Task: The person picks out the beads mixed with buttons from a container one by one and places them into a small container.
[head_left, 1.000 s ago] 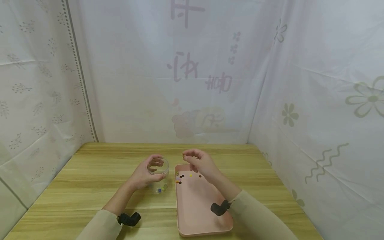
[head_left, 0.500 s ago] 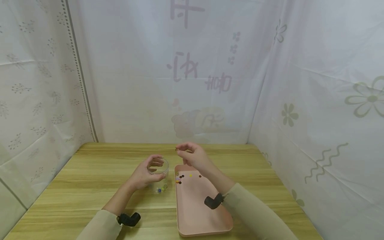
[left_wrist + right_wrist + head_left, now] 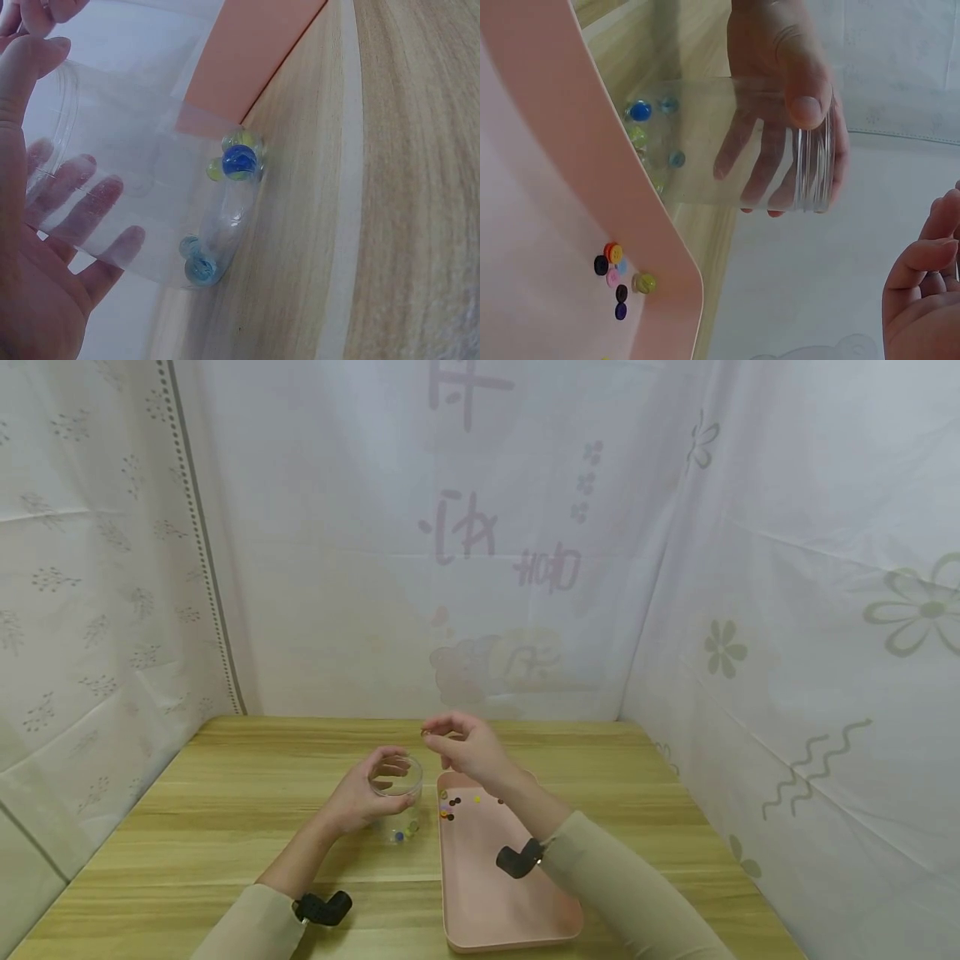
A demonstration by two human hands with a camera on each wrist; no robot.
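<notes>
My left hand grips a clear plastic jar near its rim, thumb on one side and fingers round the other. The jar stands upright on the table, its mouth uncovered. Several glass marbles lie on its bottom, among them a blue marble and a pale blue marble. Up and to the right of the jar mouth, my right hand pinches a small glassy marble between thumb and fingertips. In the right wrist view the pinched marble is out of sight.
A pink tray stands right of the jar. Near its far left corner lie several buttons, including an orange button and a black button, with a yellowish marble close by. Patterned curtains surround the wooden table.
My right hand has moved left and slightly up from over the tray toward the jar mouth, still pinching the marble. The left hand and jar have stayed in place.
</notes>
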